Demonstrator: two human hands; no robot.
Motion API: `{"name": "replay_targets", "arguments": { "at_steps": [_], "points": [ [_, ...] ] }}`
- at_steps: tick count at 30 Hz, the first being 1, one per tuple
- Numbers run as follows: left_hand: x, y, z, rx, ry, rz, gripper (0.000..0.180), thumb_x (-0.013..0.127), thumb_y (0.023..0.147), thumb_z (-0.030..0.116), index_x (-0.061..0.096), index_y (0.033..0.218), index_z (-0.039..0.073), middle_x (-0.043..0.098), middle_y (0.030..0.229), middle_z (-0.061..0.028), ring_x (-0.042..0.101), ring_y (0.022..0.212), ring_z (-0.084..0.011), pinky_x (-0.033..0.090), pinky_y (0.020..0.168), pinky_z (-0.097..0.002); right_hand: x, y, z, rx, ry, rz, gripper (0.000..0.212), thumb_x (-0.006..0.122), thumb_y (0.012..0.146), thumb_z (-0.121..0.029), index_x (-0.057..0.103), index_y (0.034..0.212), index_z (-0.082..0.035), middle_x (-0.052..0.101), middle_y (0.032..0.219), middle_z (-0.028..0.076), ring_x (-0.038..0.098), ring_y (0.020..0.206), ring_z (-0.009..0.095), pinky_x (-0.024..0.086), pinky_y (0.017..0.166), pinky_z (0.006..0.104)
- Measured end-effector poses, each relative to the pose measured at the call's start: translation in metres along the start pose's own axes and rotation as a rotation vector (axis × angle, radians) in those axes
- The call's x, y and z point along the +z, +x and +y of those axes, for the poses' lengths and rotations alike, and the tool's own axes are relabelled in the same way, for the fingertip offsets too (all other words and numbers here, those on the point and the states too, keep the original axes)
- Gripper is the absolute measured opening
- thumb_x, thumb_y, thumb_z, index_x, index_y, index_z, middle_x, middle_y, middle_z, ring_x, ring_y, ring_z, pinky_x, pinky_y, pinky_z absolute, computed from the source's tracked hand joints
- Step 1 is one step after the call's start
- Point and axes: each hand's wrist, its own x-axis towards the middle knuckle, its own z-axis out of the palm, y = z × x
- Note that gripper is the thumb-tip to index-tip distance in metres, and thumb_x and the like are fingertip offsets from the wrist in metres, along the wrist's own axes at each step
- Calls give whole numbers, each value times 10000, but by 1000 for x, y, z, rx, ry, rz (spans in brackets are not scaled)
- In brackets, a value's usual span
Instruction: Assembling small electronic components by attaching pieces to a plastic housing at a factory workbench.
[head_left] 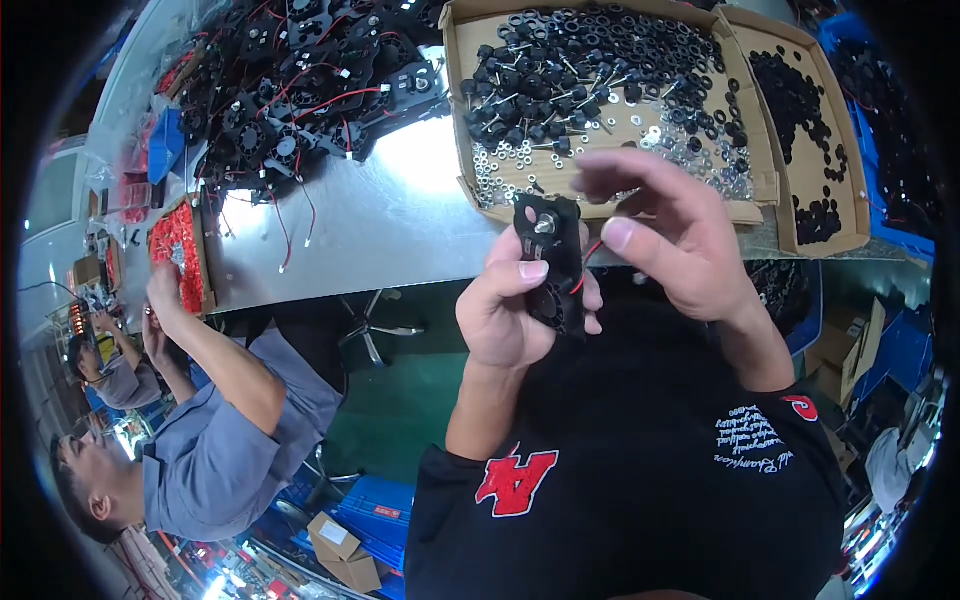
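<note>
My left hand (497, 318) grips a black plastic fan bracket (546, 285) over the table's near edge, tilted upright. A silvery threaded stud with a nut (546, 223) shows near its top, and my left thumb presses on its face. Red and black wires (592, 262) come off its right side. Just right of the part, my right hand (695, 240) is open and holds nothing that I can see; its thumb is stretched toward the wires and its fingertips are blurred. Whether the thumb touches the wires, I cannot tell.
Beyond my hands lies a cardboard tray (748, 212) of black knobs with screws, rings, nuts and washers. Another cardboard tray (850, 240) holds small black discs. Wired black fan assemblies (285, 120) are heaped at the far left. A co-worker (225, 430) reaches toward a box of red parts (178, 245).
</note>
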Motion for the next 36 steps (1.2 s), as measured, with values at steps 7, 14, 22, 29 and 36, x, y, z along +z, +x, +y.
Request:
{"name": "replay_targets", "arguments": {
  "at_steps": [7, 14, 22, 29, 36],
  "points": [
    [-7, 4, -15, -77, -38, -102, 408, 437, 867, 199, 587, 1155, -48, 620, 913, -161, 540, 556, -172, 445, 397, -274, -11, 1, 1, 36, 51, -84, 256, 662, 853, -51, 650, 1094, 35, 617, 1021, 83, 606, 910, 130, 485, 799, 247],
    [9, 7, -34, -91, 11, 124, 422, 500, 826, 207, 468, 1145, -67, 580, 900, -140, 563, 476, -195, 466, 350, -297, -33, -7, 12, 9, 164, -79, 240, 674, 836, -20, 647, 1068, 34, 618, 984, 61, 608, 864, 112, 493, 756, 230],
    [22, 20, -58, -169, -6, 117, 508, 494, 837, 221, 429, 1264, -47, 523, 910, -110, 544, 463, -183, 448, 350, -290, -61, -20, 18, 98, 237, -44, 313, 678, 829, -2, 601, 1129, 38, 622, 976, 47, 609, 860, 96, 511, 766, 236],
    [25, 30, -57, -185, 17, 83, 497, 491, 843, 214, 427, 1263, -43, 511, 897, -101, 545, 481, -179, 457, 384, -280, -69, -26, 15, 90, 246, -33, 462, 702, 816, -28, 532, 1244, 9, 583, 1025, 44, 551, 882, 75, 472, 782, 218],
    [32, 11, -24, 35, 459, 171, 529, 580, 785, 254, 434, 1199, -40, 542, 915, -130, 598, 585, -204, 511, 461, -302, -68, -53, -2, 17, -130, 124, 305, 663, 814, -52, 593, 1099, 29, 575, 993, 89, 587, 848, 143, 486, 770, 263]
  ]
}}
